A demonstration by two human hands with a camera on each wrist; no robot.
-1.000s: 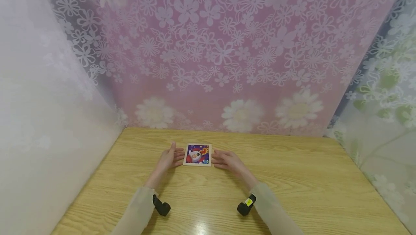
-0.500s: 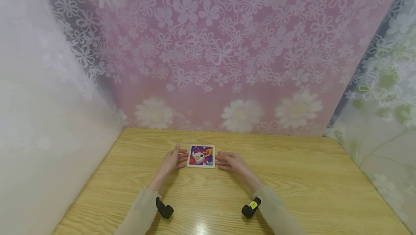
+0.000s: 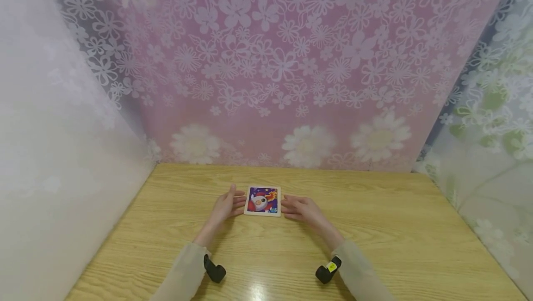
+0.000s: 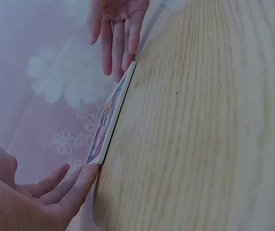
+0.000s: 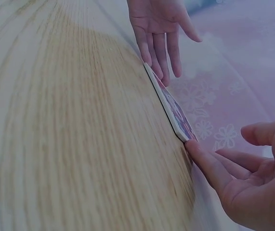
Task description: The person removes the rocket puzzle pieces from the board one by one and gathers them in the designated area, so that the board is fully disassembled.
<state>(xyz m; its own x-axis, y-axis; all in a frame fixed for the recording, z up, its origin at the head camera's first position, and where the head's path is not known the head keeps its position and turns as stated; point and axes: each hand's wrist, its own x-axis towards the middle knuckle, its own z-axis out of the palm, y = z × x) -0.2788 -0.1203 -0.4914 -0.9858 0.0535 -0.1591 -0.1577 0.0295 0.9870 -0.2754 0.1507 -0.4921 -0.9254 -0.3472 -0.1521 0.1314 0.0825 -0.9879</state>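
Note:
A square picture puzzle board (image 3: 263,201) with a pale wooden rim and a rocket picture lies flat on the table. My left hand (image 3: 227,204) is at its left edge, fingers extended, with fingertips touching the near left corner in the left wrist view. On the opposite side, the straight fingers of my right hand (image 3: 302,209) meet the right edge; the right wrist view shows a fingertip against the board's corner (image 5: 181,136). Both thumbs stand apart from the board, and neither hand is curled round it.
The wooden table (image 3: 374,231) stretches out on both sides and in front. Behind it rises a pink floral backdrop (image 3: 250,139). A pale wall (image 3: 71,153) borders the left, and a leafy patterned sheet (image 3: 487,162) the right. Black wrist cameras (image 3: 215,271) sit on both sleeves.
The puzzle board has slid a little to the right across the table. Both hands have travelled right along with it, staying at its two sides with fingers extended.

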